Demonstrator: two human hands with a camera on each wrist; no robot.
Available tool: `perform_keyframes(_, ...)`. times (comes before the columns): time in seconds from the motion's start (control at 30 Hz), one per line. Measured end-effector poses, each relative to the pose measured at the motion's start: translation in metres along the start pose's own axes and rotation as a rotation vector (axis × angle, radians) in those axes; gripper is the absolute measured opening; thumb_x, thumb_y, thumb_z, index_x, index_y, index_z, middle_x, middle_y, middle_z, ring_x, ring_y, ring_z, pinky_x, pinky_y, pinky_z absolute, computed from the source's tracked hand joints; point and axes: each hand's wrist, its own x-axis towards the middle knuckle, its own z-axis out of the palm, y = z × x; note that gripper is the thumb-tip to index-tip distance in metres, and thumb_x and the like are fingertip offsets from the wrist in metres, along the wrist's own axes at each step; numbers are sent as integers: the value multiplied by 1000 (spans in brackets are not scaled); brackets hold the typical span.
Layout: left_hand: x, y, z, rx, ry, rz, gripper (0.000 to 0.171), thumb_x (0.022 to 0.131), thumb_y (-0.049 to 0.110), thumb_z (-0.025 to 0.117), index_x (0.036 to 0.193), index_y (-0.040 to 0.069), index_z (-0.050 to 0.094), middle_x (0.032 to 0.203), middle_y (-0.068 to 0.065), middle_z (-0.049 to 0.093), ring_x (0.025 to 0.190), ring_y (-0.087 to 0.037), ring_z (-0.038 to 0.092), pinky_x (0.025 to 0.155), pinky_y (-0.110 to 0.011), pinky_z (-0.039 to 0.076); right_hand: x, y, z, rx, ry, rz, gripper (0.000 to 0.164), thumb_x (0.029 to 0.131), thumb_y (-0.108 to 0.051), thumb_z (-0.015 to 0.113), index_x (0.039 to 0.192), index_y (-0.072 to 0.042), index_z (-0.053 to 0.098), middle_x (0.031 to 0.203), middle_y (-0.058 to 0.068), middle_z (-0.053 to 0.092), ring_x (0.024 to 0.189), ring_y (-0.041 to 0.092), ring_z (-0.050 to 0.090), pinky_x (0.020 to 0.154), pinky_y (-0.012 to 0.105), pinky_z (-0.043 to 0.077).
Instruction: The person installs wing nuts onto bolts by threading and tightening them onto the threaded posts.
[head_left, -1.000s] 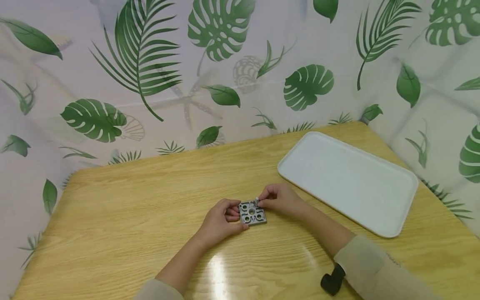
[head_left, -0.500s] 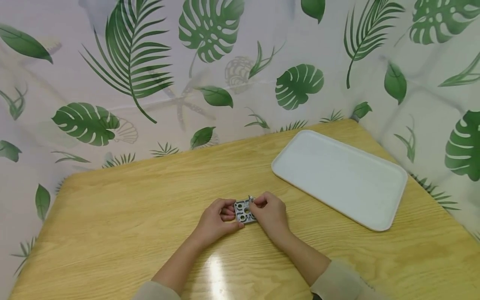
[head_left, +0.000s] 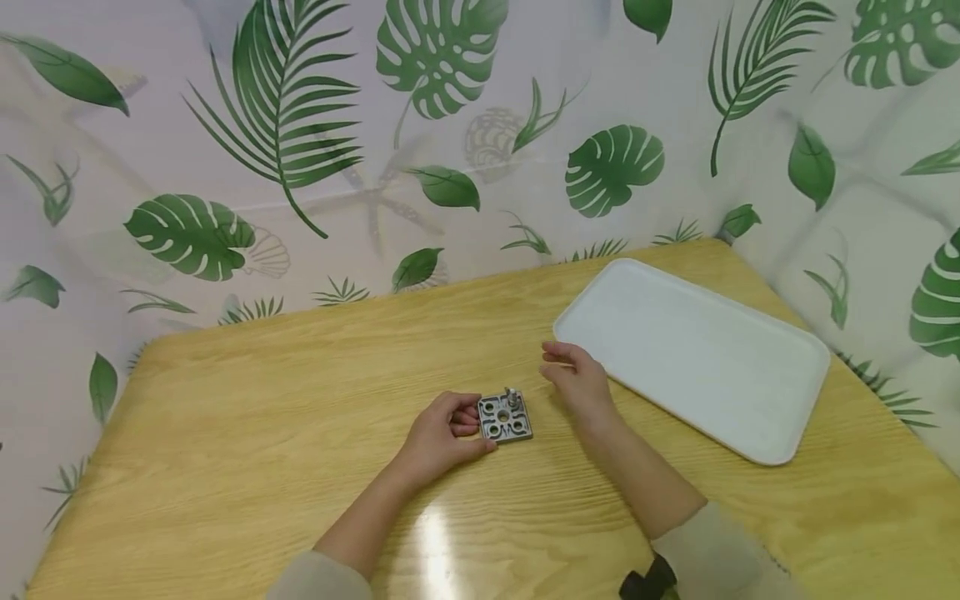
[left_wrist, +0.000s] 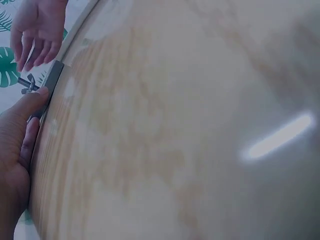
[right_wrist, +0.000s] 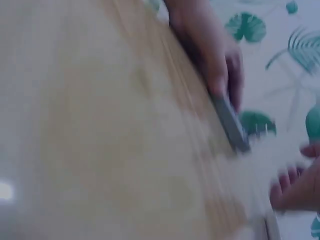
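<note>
A square grey metal plate (head_left: 507,428) with round holes lies on the table in the head view. My left hand (head_left: 441,433) grips its left side between thumb and fingers. From the plate's far right corner rises a small metal bolt (head_left: 513,398); in the left wrist view it carries a winged piece like a wing nut (left_wrist: 31,83). To the right of the plate, my right hand (head_left: 583,388) is raised, fingers loosely bent and holding nothing. The right wrist view shows the plate (right_wrist: 231,125) edge-on, and that right hand (right_wrist: 300,186) is blurred there.
A white rectangular tray (head_left: 705,358) lies at the back right, its near edge just beyond the right hand. The wooden table (head_left: 300,392) ends against a leaf-patterned cloth (head_left: 480,242) at the back and right. A black device (head_left: 649,578) sits at the right cuff.
My right hand has let go of the bolt at the plate's corner and drawn away to the right, towards the tray. The left hand keeps its hold on the plate.
</note>
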Motion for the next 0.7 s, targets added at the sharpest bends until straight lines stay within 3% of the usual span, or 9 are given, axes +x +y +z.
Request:
perform_keyframes(0.17,1,1,1,5,-13,-7,63,72,18,84,126,3,55,105,-6,57,92,-15,59,80,-20,53,39,-3,-22,-349,-571,-147,35,92,-4,56,127,1,57,122,19,59,108,24,55,86,27,48)
perform_keyframes(0.27,0,0,0,12,-19,-6,63,72,18,83,126,3,55,105,-6,56,92,-15,58,80,-21,53,56,-9,-23,-461,-799,-164,40,90,-3,59,129,-7,58,124,12,58,100,20,54,81,26,48)
perform_keyframes(0.4,1,-1,-1,16,-24,4,63,73,19,83,126,3,55,105,-7,56,92,-16,58,80,-21,53,67,-15,-19,-486,-930,-162,36,88,-1,61,123,-6,63,120,10,62,89,12,54,74,23,48)
perform_keyframes(0.7,1,-1,0,-4,-20,13,62,72,18,83,125,2,55,105,-7,57,91,-15,58,80,-20,53,70,-12,-21,-441,-959,-166,34,86,-3,66,119,-1,64,118,11,65,92,9,57,78,22,50)
